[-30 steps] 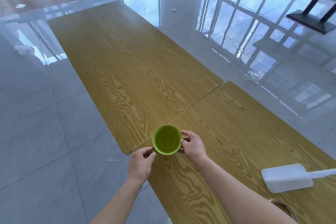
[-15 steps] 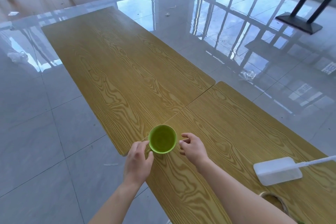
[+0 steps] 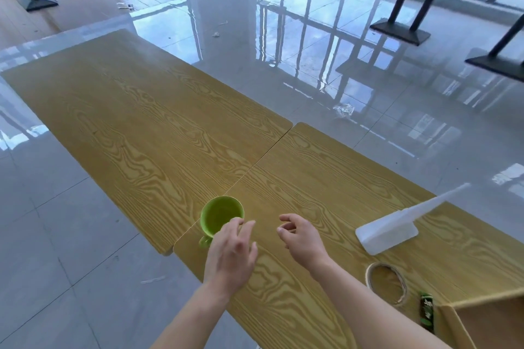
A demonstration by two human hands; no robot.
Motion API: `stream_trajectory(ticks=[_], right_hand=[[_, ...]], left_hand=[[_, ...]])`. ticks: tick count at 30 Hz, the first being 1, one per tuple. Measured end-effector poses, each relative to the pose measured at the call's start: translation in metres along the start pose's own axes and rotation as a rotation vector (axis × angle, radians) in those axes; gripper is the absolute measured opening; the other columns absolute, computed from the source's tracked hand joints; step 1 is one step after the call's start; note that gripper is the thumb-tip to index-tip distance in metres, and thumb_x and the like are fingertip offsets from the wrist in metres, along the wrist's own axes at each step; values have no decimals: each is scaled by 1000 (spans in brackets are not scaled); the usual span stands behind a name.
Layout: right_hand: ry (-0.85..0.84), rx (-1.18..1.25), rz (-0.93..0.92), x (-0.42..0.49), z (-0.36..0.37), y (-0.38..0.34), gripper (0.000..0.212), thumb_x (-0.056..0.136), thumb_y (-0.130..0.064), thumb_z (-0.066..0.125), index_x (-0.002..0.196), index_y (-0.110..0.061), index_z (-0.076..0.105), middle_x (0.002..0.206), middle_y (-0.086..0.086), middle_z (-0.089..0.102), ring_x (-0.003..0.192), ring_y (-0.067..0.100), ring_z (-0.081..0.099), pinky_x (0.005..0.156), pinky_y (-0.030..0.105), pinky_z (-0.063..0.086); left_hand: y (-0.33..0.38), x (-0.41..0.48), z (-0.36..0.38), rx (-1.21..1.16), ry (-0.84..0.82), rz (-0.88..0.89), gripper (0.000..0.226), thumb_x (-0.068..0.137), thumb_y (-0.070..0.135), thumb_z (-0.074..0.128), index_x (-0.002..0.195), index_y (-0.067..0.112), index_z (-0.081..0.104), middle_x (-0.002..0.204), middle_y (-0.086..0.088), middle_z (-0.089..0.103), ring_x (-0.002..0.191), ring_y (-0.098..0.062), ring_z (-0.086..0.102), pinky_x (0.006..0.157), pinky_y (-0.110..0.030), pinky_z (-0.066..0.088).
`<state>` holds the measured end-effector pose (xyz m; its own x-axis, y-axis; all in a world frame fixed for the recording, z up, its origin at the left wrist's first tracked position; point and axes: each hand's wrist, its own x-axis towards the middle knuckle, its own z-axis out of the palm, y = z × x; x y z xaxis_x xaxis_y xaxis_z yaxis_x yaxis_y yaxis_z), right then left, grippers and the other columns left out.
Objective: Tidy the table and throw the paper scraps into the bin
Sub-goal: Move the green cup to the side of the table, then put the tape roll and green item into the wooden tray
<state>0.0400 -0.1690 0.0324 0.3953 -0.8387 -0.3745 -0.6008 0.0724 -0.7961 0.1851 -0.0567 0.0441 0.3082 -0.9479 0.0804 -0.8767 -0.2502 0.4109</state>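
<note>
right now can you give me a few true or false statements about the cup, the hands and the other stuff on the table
1. The green cup stands upright on the table. True.
2. The right hand grips the cup. False: it is apart from it, holding nothing.
3. The white plastic tool lies right of both hands. True.
4. The roll of twine sits inside the cardboard box. False: it lies on the table beside it.
5. The left hand is at the cup's near side. True.

Two tables (image 3: 147, 122) (image 3: 326, 193), one green cup (image 3: 219, 214), one tape roll (image 3: 386, 282), one cardboard box (image 3: 487, 320)
</note>
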Motion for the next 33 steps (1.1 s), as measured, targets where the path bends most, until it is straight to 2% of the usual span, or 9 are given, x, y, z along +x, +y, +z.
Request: stream_trajectory(ticks=[7, 11, 16, 19, 24, 26, 29, 31, 33], right_hand=[[169, 41, 96, -52, -43, 47, 31, 92, -27, 63, 122, -25, 62, 93, -9, 68, 87, 7, 65, 84, 36, 57], [282, 31, 173, -84, -68, 80, 32, 93, -31, 62, 124, -27, 61, 93, -15, 66, 87, -4, 60, 68, 13, 43], [411, 100, 306, -124, -94, 115, 30, 93, -30, 60, 123, -27, 61, 96, -14, 65, 93, 2, 61, 77, 25, 51], [489, 92, 357, -150, -105, 135, 27, 94, -29, 59, 121, -27, 63, 95, -15, 64, 90, 0, 60, 73, 18, 47], [598, -42, 423, -187, -126, 163, 31, 92, -21, 62, 123, -22, 64, 99, -11, 65, 92, 7, 61, 84, 27, 50], [664, -132, 448, -196, -137, 173, 34, 91, -19, 62, 125, -20, 63, 105, -5, 65, 97, 13, 61, 87, 30, 50], [739, -283, 453, -204, -154, 190, 40, 91, -14, 61, 131, -17, 58, 121, 2, 61, 111, 21, 55, 94, 33, 47], [702, -372, 487, -206, -165, 203, 46, 92, -18, 60, 137, -18, 51, 128, 2, 56, 116, 22, 49, 95, 33, 45], [614, -455, 525, -205, -172, 215, 50, 94, -24, 58, 141, -21, 45, 131, 1, 53, 117, 22, 48, 93, 33, 47]], left_hand=[[54, 8, 20, -13, -116, 194, 51, 91, 31, 58, 139, 15, 48, 133, -8, 54, 120, -24, 53, 100, -36, 45], [83, 12, 30, -24, -163, 305, 50, 89, 29, 61, 137, 15, 51, 130, -8, 56, 115, -26, 56, 98, -38, 46], [115, 15, 43, -71, -227, 369, 49, 90, 28, 59, 136, 14, 51, 130, -8, 56, 116, -26, 55, 98, -37, 45], [132, 13, 53, -186, -303, 317, 49, 92, 31, 59, 138, 17, 50, 131, -1, 54, 120, -20, 52, 97, -32, 44], [156, 18, 69, -298, -369, 271, 52, 91, 32, 62, 139, 19, 48, 133, 0, 55, 121, -19, 53, 90, -26, 41], [170, 27, 74, -325, -366, 258, 55, 89, 33, 65, 139, 19, 46, 134, -2, 56, 120, -20, 54, 91, -28, 42], [196, 44, 79, -410, -354, 169, 69, 87, 36, 69, 145, 14, 39, 138, -9, 55, 125, -23, 53, 98, -38, 45], [213, 58, 80, -451, -342, 105, 75, 86, 42, 69, 147, 14, 35, 135, -8, 57, 122, -24, 55, 96, -41, 46], [227, 71, 81, -494, -351, 46, 68, 86, 43, 69, 143, 19, 42, 125, -3, 63, 114, -22, 60, 92, -42, 49]])
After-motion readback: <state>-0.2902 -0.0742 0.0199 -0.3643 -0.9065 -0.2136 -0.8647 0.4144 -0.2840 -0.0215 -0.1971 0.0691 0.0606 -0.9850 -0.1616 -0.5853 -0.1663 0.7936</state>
